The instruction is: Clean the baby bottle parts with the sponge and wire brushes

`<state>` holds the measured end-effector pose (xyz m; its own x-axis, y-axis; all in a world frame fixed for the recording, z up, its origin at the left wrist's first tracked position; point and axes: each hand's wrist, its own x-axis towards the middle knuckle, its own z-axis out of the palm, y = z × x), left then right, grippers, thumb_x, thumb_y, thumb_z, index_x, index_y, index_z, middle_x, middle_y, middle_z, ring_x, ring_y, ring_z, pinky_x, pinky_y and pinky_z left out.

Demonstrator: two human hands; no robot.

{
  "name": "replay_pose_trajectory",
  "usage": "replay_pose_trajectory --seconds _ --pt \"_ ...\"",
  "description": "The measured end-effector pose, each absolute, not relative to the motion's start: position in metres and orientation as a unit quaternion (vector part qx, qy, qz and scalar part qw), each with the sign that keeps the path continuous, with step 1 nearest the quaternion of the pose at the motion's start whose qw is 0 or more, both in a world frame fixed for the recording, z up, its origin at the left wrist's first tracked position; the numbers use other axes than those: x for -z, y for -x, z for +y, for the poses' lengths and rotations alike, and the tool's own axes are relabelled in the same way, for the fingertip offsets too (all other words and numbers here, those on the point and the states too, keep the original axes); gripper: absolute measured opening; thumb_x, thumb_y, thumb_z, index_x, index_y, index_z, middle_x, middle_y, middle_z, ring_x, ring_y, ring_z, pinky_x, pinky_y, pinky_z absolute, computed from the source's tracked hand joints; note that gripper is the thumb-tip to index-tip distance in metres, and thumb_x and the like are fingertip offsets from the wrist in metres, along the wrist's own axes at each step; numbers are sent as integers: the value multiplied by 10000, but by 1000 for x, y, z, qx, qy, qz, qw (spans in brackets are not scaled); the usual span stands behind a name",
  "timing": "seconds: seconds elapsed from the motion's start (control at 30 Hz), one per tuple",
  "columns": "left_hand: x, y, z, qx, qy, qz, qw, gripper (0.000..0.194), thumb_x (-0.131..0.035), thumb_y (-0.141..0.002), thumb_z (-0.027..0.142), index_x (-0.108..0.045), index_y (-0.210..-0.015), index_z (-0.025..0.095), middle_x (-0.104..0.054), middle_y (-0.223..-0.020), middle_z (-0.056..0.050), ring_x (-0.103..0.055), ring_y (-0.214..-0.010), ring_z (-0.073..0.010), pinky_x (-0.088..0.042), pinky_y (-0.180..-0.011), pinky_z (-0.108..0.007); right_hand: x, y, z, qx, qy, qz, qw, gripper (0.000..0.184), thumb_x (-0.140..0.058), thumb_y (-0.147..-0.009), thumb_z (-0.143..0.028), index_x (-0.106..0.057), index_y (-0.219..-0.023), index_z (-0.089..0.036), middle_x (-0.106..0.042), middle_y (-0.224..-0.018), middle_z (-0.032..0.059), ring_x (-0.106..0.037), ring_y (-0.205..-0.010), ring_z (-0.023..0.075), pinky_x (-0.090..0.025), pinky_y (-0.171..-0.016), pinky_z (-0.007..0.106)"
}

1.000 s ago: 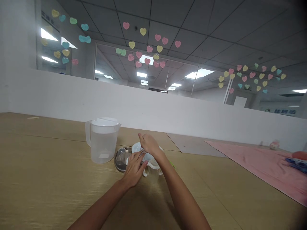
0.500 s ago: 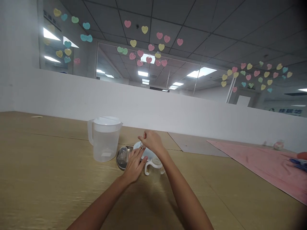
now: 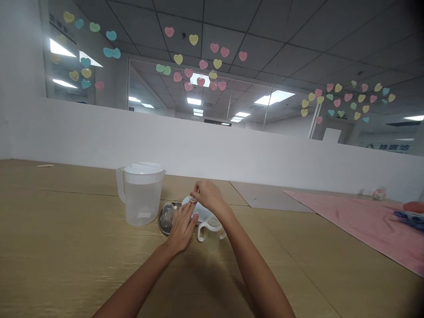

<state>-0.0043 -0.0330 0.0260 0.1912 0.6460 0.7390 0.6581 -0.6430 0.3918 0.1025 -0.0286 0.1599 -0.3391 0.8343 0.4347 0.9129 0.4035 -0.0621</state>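
Observation:
My right hand [image 3: 208, 194] is bent over at the wrist, its fingertips pinched on a small round whitish piece [image 3: 192, 199], too small to make out fully. My left hand [image 3: 180, 224] reaches up from the left with fingers stretched out and thumb apart, fingertips at the underside of that piece. Below both hands lies a pale blue plate [image 3: 204, 213], partly covered by them. Nearer me stands a clear bottle with two white handles [image 3: 212, 234]. Left of my left hand, a clear dome-shaped cap [image 3: 167, 213] rests in a round metal dish [image 3: 162, 229].
A lidded translucent pitcher [image 3: 142, 201] stands left of the dish, holding what looks like clear liquid. To the right, a pink cloth [image 3: 357, 225] covers part of the table [image 3: 82, 247], with an orange-and-blue item [image 3: 412, 214] on it. A low white wall [image 3: 212, 150] closes off the back.
My right fingers have closed in more tightly around the small round piece. The whole view has shifted slightly; the bottle, plate, dish and pitcher keep their places.

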Motion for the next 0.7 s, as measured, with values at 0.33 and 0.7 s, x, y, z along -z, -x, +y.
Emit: replay_pose_trajectory --seconds 0.33,0.7 --pt "-25 8 -30 480 773 -414 14 458 -224 -927 373 -279 -1354 219 -397 -1347 -81 -331 -1229 -206 -268 -1022 -417 -165 -101 -39 109 532 -827 144 166 -511 -779 -239 -662 -790 -172 -658 -834 84 -598 -795 180 -380 -619 242" --pt "-30 10 -27 463 777 -427 -12 435 -240 -922 391 -366 -1311 243 -418 -1343 -52 -348 -1210 -216 -271 -997 -437 -164 -93 -43 304 441 -767 353 144 -438 -824 -155 -572 -873 -144 -503 -944 110 -430 -935 221 -254 -922 443"
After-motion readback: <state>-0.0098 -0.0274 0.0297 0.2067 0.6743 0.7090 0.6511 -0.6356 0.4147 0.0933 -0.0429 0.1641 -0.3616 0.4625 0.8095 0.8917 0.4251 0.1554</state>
